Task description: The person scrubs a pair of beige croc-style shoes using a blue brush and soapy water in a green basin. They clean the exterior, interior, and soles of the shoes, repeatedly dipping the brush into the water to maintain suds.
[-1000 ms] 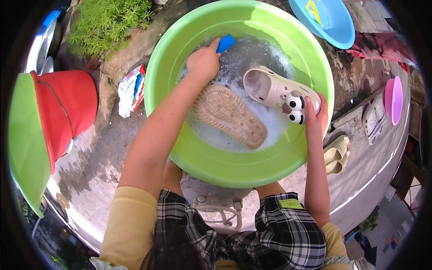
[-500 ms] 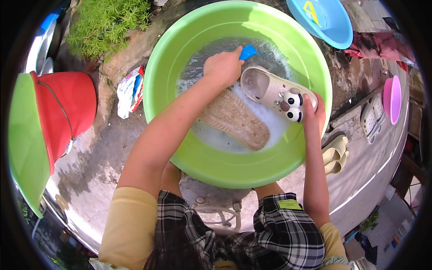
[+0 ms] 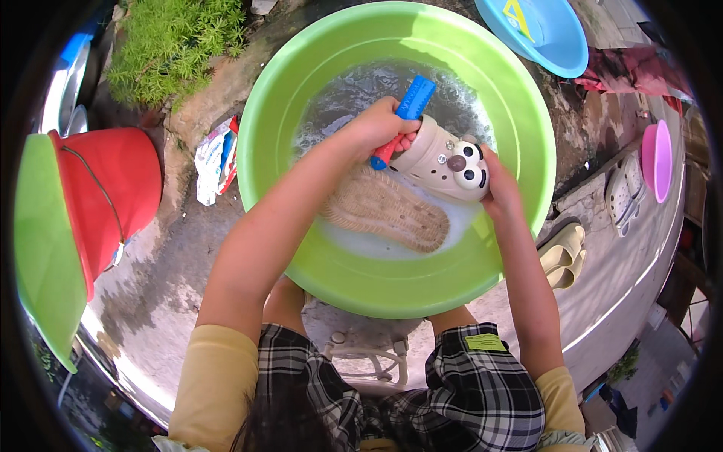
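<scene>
My left hand [image 3: 388,126] is closed round a scrubbing brush [image 3: 416,98] with a blue head and a red handle; its bristles do not show. The brush is at the heel end of a beige clog [image 3: 427,167], which has a big-eyed cartoon face on its toe. My right hand [image 3: 501,187] grips that toe end from the right side. Below them a second clog [image 3: 392,211] floats sole up in soapy water [image 3: 343,94]. All of this is inside a large green basin [image 3: 399,290].
A red bucket [image 3: 124,200] with a green basin [image 3: 49,241] against it stands at left, near a crumpled packet [image 3: 215,162]. A blue basin [image 3: 553,45] sits at far right. Beige slip-on shoes [image 3: 563,252], a pale clog [image 3: 621,196] and a pink basin [image 3: 660,162] are rightward.
The clog has moved left and turned toe-down, toward my left hand. My left hand has turned, bringing the brush's head upright and its red handle into view. The floating clog shifted slightly.
</scene>
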Motion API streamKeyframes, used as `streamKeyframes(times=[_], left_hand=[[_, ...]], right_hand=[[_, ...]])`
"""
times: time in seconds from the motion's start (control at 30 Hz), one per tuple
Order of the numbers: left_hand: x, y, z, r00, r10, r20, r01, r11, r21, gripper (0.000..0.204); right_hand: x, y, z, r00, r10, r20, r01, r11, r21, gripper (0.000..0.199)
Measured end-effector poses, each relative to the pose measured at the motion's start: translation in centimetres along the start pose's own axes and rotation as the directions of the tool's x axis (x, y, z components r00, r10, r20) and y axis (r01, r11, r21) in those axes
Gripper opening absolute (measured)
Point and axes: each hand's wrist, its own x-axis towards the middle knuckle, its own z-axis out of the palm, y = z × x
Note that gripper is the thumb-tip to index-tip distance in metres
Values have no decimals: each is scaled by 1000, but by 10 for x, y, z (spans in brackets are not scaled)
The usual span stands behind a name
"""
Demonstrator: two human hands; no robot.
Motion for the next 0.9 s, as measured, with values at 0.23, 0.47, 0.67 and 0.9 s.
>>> streamKeyframes(times=[0.23, 0.47, 0.67, 0.9], left_hand=[[8, -18, 0, 943, 307, -128, -177, 789, 588, 45], [-10, -11, -55, 882, 256, -396, 321, 289, 902, 58], [-64, 15, 25, 940, 306, -152, -160, 788, 594, 65], [-61, -15, 87, 893, 450, 2, -302, 594, 746, 66]], right_hand=[[-30, -9, 22, 980, 84, 179, -101, 991, 88, 44], [-48, -25, 8, 996, -49, 77, 46, 998, 39, 42], [-55, -27, 8, 992, -109, -58, 117, 982, 150, 39], [-73, -31, 46, 984, -158, -77, 173, 949, 264, 53]])
